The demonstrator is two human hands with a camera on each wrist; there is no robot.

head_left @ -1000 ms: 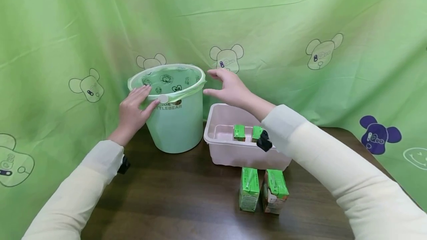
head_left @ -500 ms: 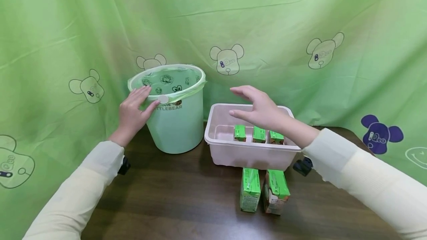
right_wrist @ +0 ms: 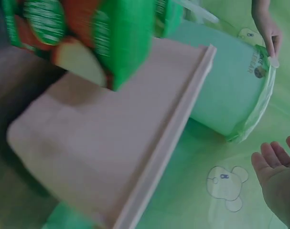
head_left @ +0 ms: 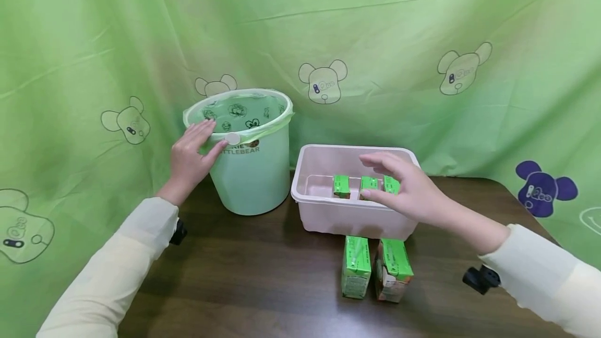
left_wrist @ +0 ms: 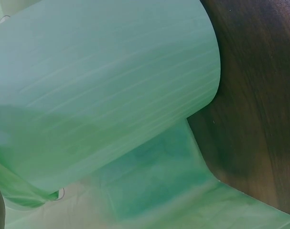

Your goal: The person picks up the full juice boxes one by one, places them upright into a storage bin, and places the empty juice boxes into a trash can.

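A: Which thing does the left hand (head_left: 191, 154) have?

B: The trash can (head_left: 253, 181). The hand holds the pale rim (head_left: 244, 91) at the front left, fingers over to the inside and thumb outside, against the round pale button (head_left: 232, 139).

A: What does the can look like?

B: Mint green, upright, narrowing toward its base. Its liner (head_left: 239, 111) is a thin, light green bag printed with dark line drawings, folded out over the rim and bunched along the front and right. Below the button is dark lettering, partly covered; I can make out "TTLEBEAR" and a small brown round picture.

A: Where does it stand?

B: On the dark wood table (head_left: 235, 275), just left of a pink plastic tub (head_left: 314, 215), with a green curtain (head_left: 375, 25) printed with bear heads behind both.

A: And the right hand (head_left: 413, 189)?

B: It grips nothing. It's above the right part of the tub, thumb and fingers spread apart, fingers gently bent.

A: Anything in the tub?

B: Three green-topped drink cartons (head_left: 341, 185) show in a row, the right one partly behind the hand. Two more cartons stand on the table in front: the left carton (head_left: 356, 273) and the right carton (head_left: 394, 267), side by side with a narrow gap; the right one has reddish-brown and white printing on its front.
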